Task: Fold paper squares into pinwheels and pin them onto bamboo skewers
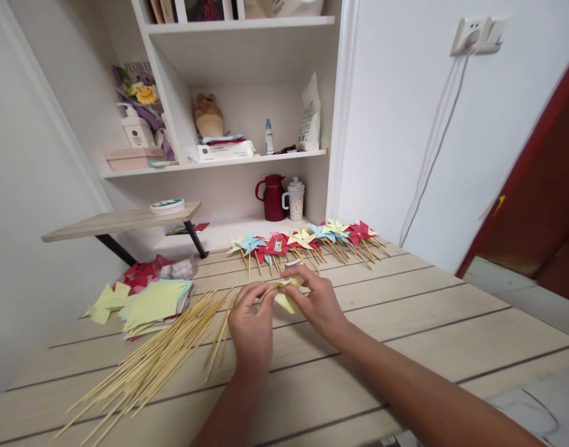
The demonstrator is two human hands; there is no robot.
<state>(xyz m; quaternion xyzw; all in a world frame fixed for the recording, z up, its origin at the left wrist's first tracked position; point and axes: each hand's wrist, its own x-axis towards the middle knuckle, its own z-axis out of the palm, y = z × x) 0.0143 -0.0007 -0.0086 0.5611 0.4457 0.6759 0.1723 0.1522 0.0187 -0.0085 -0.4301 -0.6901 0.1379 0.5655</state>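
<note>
Between my two hands, just above the middle of the table, is a yellow paper piece (286, 302), partly folded and mostly covered by fingers. My left hand (252, 320) pinches its left side between thumb and fingers. My right hand (318, 304) pinches the right side, fingers curled over the top. Just beyond the hands lies a row of finished paper pinwheels (303, 239) in yellow, red and blue on thin sticks. Left of my left hand is a loose pile of bamboo sticks (165, 351), with a few apart from it beside my wrist.
A stack of coloured paper squares (151, 304) sits at the left, beside cut yellow paper (108, 302), red paper pieces (139, 275) and a clear container (179, 268). A small raised shelf (121, 220) holds a round tape roll (167, 207). A red jug (273, 198) and a cup (295, 200) stand behind.
</note>
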